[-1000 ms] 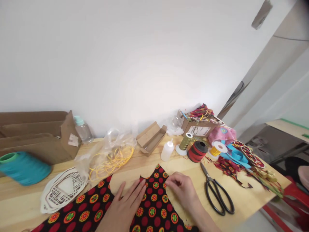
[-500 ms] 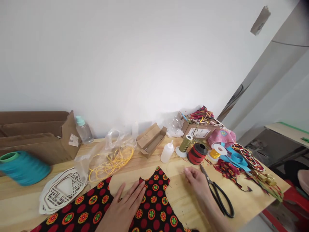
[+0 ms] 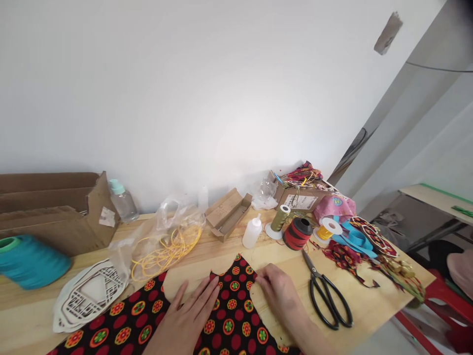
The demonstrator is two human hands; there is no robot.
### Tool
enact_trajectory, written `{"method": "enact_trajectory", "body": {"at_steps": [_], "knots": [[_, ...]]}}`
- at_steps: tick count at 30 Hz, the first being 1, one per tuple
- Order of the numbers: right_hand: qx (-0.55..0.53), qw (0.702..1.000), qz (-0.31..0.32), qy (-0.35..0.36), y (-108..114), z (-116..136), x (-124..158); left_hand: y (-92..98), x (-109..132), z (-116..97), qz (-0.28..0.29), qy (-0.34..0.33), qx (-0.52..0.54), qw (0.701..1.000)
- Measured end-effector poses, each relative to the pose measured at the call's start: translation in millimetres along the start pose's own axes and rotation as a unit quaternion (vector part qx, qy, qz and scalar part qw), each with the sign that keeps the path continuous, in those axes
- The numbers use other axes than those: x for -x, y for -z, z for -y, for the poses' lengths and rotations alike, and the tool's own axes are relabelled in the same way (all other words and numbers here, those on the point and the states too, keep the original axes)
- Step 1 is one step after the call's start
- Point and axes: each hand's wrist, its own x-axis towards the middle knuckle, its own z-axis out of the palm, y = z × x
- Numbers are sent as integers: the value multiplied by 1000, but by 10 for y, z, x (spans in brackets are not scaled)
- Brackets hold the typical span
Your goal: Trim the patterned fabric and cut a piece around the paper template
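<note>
head camera looks down on my two hands at the near edge of the wooden worktop [image 3: 221, 251]. my left hand [image 3: 188, 315] lies released and flat, fingers spread, on the black fabric with red and orange flower dots [image 3: 232, 318], which is spread under both hands and runs off to the left. my right hand [image 3: 277, 291] has its fingertips [image 3: 258, 280] drawn together, pinching the fabric's right edge just below its pointed tip.

just right of my right hand, apart from it, black scissors [image 3: 325, 301] lie closed, blades pointing away. beyond that hand stand a red spool [image 3: 297, 232], an olive-gold thread cone [image 3: 279, 221], a yellow spool [image 3: 327, 229] and a white squeeze bottle [image 3: 252, 231]. further back sits a cardboard box with a white printed label [image 3: 300, 200]; its writing is too small to read.

beyond my left hand lie yellow cord in a clear bag [image 3: 166, 246] and an open small carton [image 3: 227, 214]. far to the left are a white cut-out template [image 3: 86, 296] and a teal thread cone [image 3: 29, 261].
</note>
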Motion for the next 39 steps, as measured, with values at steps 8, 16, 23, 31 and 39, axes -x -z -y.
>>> {"method": "enact_trajectory", "body": {"at_steps": [8,16,23,31,39], "knots": [[-131,981,-113,-84,610,-37,-38,-211,33,90,-89,-34,0,995],[-181,965,-151,-115,895,94,180,-342,-12,270,-220,-28,-57,973],[-66,990,87,-89,427,172,550,-382,-72,498,-276,2,-111,955],[140,982,99,73,-17,18,653,-326,-8,211,-332,-46,-86,938],[-32,997,-38,-63,118,-50,586,-419,-18,87,-234,-61,-69,968]]}}
